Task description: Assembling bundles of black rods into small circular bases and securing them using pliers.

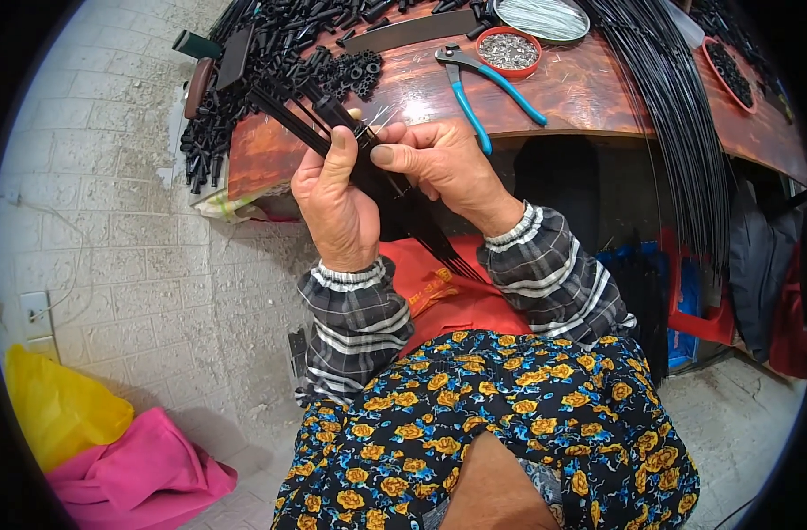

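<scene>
Just past the near edge of the table, both my hands hold what looks like a black umbrella frame (387,187), its thin ribs fanned down toward my lap. My left hand (340,208) is closed around it, thumb up along its side. Thumb and fingers of my right hand (452,172) pinch at the hub, where fine silvery wire ends (384,116) stick out. The exact spot between the right fingertips is hidden. Several dark rods (284,119) run from the hands up to the left. Beyond my right hand lie blue-handled pliers (512,92).
Black notched rings (361,75) and short black tubes (211,132) heap at the table's left. Behind the pliers are a dish of metal bits (509,53), white wires (540,16) and a flat blade (409,32). Black ribs (677,115) hang over the front edge at right.
</scene>
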Demonstrator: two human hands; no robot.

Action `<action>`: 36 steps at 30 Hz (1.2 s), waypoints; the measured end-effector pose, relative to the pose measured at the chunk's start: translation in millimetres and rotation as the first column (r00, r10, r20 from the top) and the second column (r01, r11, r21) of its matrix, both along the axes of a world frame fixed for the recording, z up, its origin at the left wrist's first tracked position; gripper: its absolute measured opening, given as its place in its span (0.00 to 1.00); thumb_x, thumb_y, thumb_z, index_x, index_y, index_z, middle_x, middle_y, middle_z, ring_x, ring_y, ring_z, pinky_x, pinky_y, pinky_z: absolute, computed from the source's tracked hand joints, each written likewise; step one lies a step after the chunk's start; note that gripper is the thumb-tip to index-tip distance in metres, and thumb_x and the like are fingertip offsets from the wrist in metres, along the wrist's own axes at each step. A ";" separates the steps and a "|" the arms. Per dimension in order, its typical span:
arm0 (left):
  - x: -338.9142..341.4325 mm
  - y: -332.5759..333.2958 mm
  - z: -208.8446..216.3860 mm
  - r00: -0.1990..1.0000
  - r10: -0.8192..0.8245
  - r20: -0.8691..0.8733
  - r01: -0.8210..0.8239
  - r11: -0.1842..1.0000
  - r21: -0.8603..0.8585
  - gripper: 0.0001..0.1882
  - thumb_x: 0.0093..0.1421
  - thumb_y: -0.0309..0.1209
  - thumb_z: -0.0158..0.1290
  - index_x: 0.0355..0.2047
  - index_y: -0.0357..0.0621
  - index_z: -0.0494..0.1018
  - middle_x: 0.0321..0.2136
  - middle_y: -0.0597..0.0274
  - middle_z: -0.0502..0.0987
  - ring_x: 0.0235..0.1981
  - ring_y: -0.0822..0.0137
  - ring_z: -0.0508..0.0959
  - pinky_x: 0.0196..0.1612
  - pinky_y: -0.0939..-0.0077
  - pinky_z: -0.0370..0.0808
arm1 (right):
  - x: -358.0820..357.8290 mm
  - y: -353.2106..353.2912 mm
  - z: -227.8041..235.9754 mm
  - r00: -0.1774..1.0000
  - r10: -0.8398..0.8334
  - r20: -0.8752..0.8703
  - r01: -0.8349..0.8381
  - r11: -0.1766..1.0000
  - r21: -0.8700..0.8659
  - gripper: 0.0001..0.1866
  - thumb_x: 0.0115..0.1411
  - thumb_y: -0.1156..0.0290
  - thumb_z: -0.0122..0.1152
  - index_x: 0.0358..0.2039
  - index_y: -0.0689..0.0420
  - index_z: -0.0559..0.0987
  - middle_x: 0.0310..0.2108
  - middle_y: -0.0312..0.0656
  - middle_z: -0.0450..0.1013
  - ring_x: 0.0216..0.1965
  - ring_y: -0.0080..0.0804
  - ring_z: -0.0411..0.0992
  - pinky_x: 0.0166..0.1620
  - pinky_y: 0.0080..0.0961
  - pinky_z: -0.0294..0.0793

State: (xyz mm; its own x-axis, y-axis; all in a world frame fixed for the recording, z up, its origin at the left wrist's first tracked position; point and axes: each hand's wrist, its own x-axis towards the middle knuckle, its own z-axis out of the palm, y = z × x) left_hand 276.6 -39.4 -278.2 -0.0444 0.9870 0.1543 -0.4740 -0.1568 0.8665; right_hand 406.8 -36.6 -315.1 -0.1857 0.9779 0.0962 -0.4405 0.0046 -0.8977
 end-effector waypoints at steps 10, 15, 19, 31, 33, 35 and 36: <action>5.2 0.0 10.0 0.992 -0.009 -0.128 0.000 0.997 -0.075 0.10 0.62 0.29 0.54 0.41 0.35 0.75 0.35 0.60 0.78 0.32 0.68 0.79 0.41 0.75 0.75 | 4.1 -0.8 0.3 0.995 -0.041 0.092 0.035 0.997 0.063 0.16 0.55 0.58 0.67 0.19 0.57 0.79 0.13 0.26 0.66 0.13 0.10 0.58 0.16 0.10 0.53; 4.1 -0.3 8.6 0.992 0.006 -0.127 -0.016 0.996 -0.082 0.10 0.62 0.29 0.54 0.40 0.35 0.74 0.35 0.60 0.78 0.31 0.68 0.79 0.40 0.75 0.75 | 0.1 -1.5 2.6 0.992 -0.103 0.079 0.093 0.988 0.127 0.18 0.56 0.60 0.67 0.16 0.57 0.77 0.13 0.27 0.66 0.12 0.10 0.57 0.15 0.12 0.53; 9.8 1.8 4.0 0.996 0.063 -0.060 -0.066 0.997 -0.038 0.09 0.62 0.28 0.54 0.39 0.34 0.74 0.34 0.60 0.78 0.31 0.68 0.79 0.38 0.76 0.76 | -1.2 -3.9 3.4 0.985 -0.150 0.083 0.138 0.982 0.132 0.18 0.56 0.62 0.67 0.15 0.58 0.76 0.12 0.27 0.65 0.13 0.10 0.58 0.15 0.12 0.53; 12.4 4.4 4.7 0.975 0.156 -0.157 -0.158 0.987 0.000 0.08 0.62 0.28 0.54 0.37 0.33 0.73 0.30 0.58 0.78 0.32 0.64 0.79 0.38 0.71 0.78 | -6.7 -1.2 -3.8 0.964 -0.227 0.138 0.200 0.962 0.185 0.17 0.57 0.66 0.65 0.16 0.60 0.75 0.12 0.27 0.64 0.14 0.11 0.58 0.16 0.14 0.54; 12.2 4.4 8.7 0.974 0.132 -0.182 -0.133 0.991 0.003 0.09 0.62 0.28 0.54 0.38 0.33 0.72 0.31 0.54 0.78 0.32 0.60 0.80 0.39 0.67 0.79 | -6.9 -2.1 -1.0 0.964 -0.224 0.146 0.196 0.963 0.186 0.17 0.57 0.65 0.65 0.16 0.60 0.76 0.12 0.27 0.64 0.14 0.11 0.59 0.16 0.14 0.54; 9.6 6.1 13.2 0.988 0.105 -0.109 -0.109 0.994 -0.027 0.07 0.59 0.22 0.55 0.37 0.31 0.74 0.30 0.59 0.77 0.30 0.66 0.79 0.37 0.72 0.79 | -6.5 -3.3 2.9 0.967 -0.193 0.163 0.168 0.973 0.157 0.17 0.57 0.63 0.65 0.16 0.60 0.76 0.12 0.28 0.65 0.14 0.11 0.60 0.16 0.14 0.56; 8.7 7.4 14.1 0.989 0.103 -0.108 -0.107 0.994 -0.028 0.07 0.59 0.22 0.55 0.37 0.31 0.74 0.30 0.59 0.77 0.30 0.66 0.79 0.37 0.72 0.79 | -5.1 -3.0 2.8 0.967 -0.195 0.165 0.169 0.973 0.156 0.17 0.57 0.63 0.65 0.16 0.60 0.76 0.12 0.28 0.65 0.14 0.11 0.60 0.16 0.14 0.56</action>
State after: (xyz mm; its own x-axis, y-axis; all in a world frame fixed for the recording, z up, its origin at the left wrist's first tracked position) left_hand 285.3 -32.0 -264.1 -0.1333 0.9825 0.1305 -0.3612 -0.1707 0.9167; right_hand 401.7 -39.6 -312.3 -0.0323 0.9759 0.2159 -0.2540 0.2009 -0.9461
